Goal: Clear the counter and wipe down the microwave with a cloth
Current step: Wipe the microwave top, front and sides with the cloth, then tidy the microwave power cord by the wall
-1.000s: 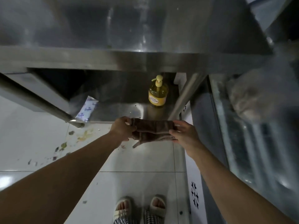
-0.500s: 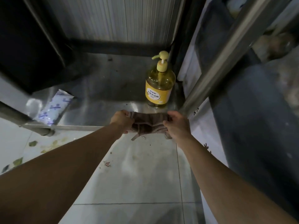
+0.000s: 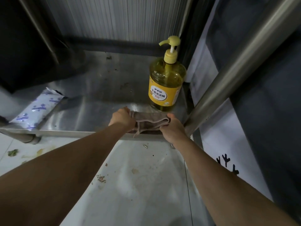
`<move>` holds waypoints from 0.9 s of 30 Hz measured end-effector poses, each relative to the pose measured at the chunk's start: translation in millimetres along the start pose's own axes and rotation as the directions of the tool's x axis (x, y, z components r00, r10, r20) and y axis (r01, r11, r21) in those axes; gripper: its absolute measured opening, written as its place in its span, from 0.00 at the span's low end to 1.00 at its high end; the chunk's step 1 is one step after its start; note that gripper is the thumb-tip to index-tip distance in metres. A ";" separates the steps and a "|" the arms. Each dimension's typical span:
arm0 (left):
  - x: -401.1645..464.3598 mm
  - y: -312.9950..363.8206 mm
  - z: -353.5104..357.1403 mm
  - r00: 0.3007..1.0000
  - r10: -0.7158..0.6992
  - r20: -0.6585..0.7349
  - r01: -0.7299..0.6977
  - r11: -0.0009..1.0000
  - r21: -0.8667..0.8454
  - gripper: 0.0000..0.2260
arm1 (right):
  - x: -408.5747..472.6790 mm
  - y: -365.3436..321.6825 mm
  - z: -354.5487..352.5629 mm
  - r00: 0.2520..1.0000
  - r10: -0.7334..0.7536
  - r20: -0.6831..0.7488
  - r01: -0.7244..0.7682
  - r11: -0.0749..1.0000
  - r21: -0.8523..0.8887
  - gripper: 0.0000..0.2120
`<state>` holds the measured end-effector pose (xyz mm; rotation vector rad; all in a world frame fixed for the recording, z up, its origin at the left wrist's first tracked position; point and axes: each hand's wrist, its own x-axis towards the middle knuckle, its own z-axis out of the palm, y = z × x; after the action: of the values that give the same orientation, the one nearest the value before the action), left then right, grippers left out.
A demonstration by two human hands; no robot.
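Your hands have lowered the brown cloth (image 3: pixel 150 122) onto the near edge of the steel shelf (image 3: pixel 97 108). Left hand (image 3: pixel 123 119) and right hand (image 3: pixel 173 129) each grip an end, just near of the yellow soap bottle (image 3: pixel 166 82).

Low steel shelf, soap bottle and packet

A tall yellow pump bottle of dish soap (image 3: pixel 166 82) stands upright at the right rear of a scuffed stainless-steel lower shelf (image 3: pixel 97 108), close to a round steel table leg (image 3: pixel 236 69). A white plastic packet with blue print (image 3: pixel 36 110) lies flat at the shelf's left front edge, well apart from the bottle. Below, the white tiled floor (image 3: pixel 138 185) carries green and brown food scraps.
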<state>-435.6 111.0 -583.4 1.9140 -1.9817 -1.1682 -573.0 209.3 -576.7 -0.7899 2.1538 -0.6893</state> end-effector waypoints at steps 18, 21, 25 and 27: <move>-194.7 73.2 -166.5 0.990 -0.023 0.140 0.017 0.999 0.047 0.19 | -200.1 -114.9 -105.7 0.989 0.002 0.148 -0.004 1.000 0.015 0.32; -232.9 97.4 -202.1 0.989 -0.024 0.144 0.016 0.998 0.053 0.19 | -240.3 -143.5 -135.9 0.988 0.023 0.152 -0.020 0.999 -0.025 0.35; -281.5 131.9 -244.4 0.987 -0.024 0.158 0.023 1.000 0.010 0.20 | -293.3 -182.7 -175.4 0.984 0.028 0.176 -0.013 0.996 -0.084 0.39; -304.3 150.9 -266.1 0.986 -0.012 0.166 0.012 1.000 -0.002 0.20 | -316.2 -204.1 -193.6 0.985 0.032 0.169 -0.015 0.995 -0.096 0.37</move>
<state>-342.4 255.8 -187.8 1.8855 -2.0493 -1.3745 -485.4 340.9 -184.2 -0.8405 2.0481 -0.4917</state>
